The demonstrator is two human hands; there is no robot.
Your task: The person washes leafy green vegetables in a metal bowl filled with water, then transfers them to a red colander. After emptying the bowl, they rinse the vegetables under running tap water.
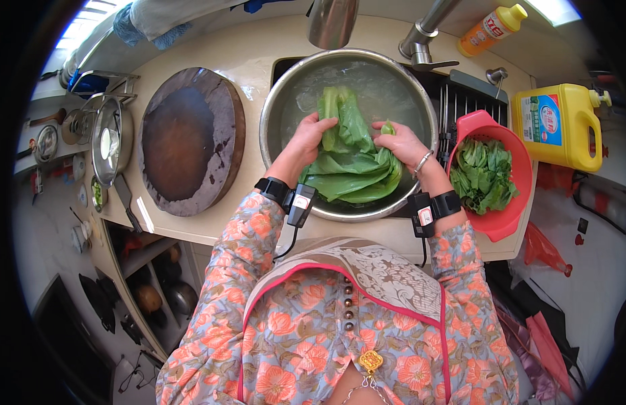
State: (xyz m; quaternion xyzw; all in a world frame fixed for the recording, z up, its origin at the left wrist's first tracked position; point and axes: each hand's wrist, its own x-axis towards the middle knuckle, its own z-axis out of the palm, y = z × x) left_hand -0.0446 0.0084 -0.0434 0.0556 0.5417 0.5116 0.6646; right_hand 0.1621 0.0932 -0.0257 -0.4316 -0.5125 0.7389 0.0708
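A large round stainless steel basin (268,126) full of water sits over the sink in front of me. Green leafy vegetables (351,174) float in it, broad leaves towards me and pale stalks pointing away. My left hand (313,134) is at the left of the stalks, its thumb laid over one and its fingers partly hidden. On the right, my right hand (401,144) pinches a green leaf piece (388,128) between thumb and fingers, just above the water. Both wrists wear black strapped devices.
A red plastic colander (520,167) with leafy greens (482,174) stands at the right, beside a yellow detergent jug (558,126). Left of the basin lies a thick round chopping block (191,142), with a cleaver (126,202) near the counter edge. The faucet (419,45) rises behind.
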